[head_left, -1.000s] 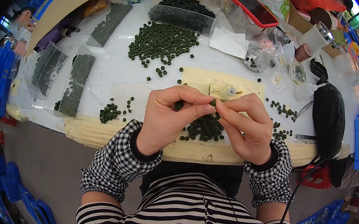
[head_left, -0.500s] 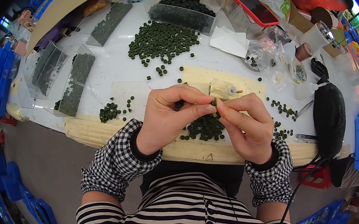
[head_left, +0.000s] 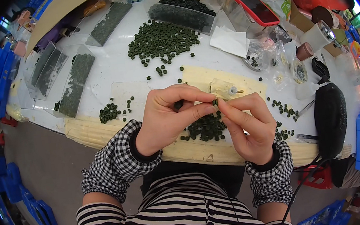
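Note:
Between the fingertips of both hands is one small dark green round piece [head_left: 215, 102]. My left hand [head_left: 169, 116] pinches it between thumb and forefinger from the left. From the right, my right hand [head_left: 250, 122] pinches at the same piece; its fingers partly cover it. A pile of similar dark green pieces [head_left: 206, 129] lies just beneath my hands at the table's near edge. Right behind my fingertips stands a yellowish taped block [head_left: 224, 90] with a small metal pin sticking out of it.
A large heap of green pieces [head_left: 160, 39] spreads over the white table, with a clear tray [head_left: 183, 21] of them behind. More clear trays [head_left: 75, 86] stand left. A red-cased phone [head_left: 250, 4], small bags and a black padded object [head_left: 330, 115] occupy the right. Small clusters lie either side.
My hands stay almost in place. The fingertips have shifted very slightly, and the green piece between them shows a little differently.

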Demonstrator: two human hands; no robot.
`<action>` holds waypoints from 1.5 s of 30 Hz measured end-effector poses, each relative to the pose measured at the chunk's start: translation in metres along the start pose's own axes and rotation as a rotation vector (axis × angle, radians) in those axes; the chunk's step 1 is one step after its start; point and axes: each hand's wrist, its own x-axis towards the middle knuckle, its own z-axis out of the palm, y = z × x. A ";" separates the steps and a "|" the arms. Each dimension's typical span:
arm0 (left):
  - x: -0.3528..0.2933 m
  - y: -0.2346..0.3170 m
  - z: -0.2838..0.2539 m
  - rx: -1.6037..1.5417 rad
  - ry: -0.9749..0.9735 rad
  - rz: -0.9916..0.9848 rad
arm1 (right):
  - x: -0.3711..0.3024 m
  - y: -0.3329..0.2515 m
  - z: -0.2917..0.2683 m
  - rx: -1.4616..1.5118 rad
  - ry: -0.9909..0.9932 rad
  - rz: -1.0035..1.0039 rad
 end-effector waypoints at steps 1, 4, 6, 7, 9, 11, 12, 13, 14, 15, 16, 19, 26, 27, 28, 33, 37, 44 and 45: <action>0.000 0.000 0.000 0.002 0.001 0.002 | 0.000 0.000 0.000 0.001 0.002 -0.003; 0.000 0.000 0.000 0.007 0.002 0.008 | 0.000 0.000 0.000 -0.001 0.001 -0.005; 0.000 0.000 0.000 0.010 -0.001 0.016 | 0.000 0.000 -0.001 -0.005 0.000 -0.005; 0.000 0.000 0.000 0.009 -0.002 0.019 | 0.000 0.000 0.000 -0.004 0.000 -0.007; 0.000 0.001 0.000 0.005 -0.006 0.023 | 0.000 0.000 -0.001 -0.003 -0.003 -0.007; 0.000 0.001 0.000 0.009 -0.002 0.017 | 0.001 0.000 0.000 0.000 -0.009 -0.007; 0.000 0.000 0.000 0.011 -0.001 0.014 | 0.000 0.000 0.000 0.001 -0.009 -0.007; 0.000 0.001 -0.001 0.018 -0.003 0.015 | 0.000 0.001 0.000 0.002 -0.010 -0.006; 0.000 0.001 -0.001 0.025 -0.006 0.016 | 0.000 0.001 0.000 0.002 -0.010 -0.005; 0.000 0.001 -0.001 0.031 -0.009 0.016 | 0.000 0.001 0.000 0.003 -0.011 -0.005; 0.000 0.000 -0.001 0.021 -0.004 0.019 | 0.000 0.000 0.000 0.005 -0.011 -0.005; -0.001 -0.001 -0.001 0.008 0.002 0.019 | 0.000 0.000 0.000 0.006 -0.016 -0.003; 0.000 0.002 0.001 0.036 0.015 0.003 | -0.001 0.001 0.000 -0.007 -0.020 -0.001; 0.001 0.003 0.002 0.046 0.022 -0.010 | -0.001 0.001 0.000 -0.025 -0.016 0.014; 0.001 0.002 0.002 0.055 0.061 -0.058 | 0.000 0.000 0.000 -0.039 -0.012 0.027; 0.011 0.010 -0.009 0.589 0.112 -0.079 | 0.000 -0.001 -0.006 -0.111 0.045 0.050; 0.015 -0.009 -0.023 0.988 0.122 0.099 | 0.001 -0.006 -0.019 -0.148 0.084 0.077; 0.019 -0.020 -0.032 1.302 0.187 0.189 | -0.020 -0.050 -0.069 -0.076 -0.061 0.074; 0.021 -0.019 -0.032 1.351 0.195 0.206 | -0.026 -0.057 -0.077 -0.014 -0.175 0.111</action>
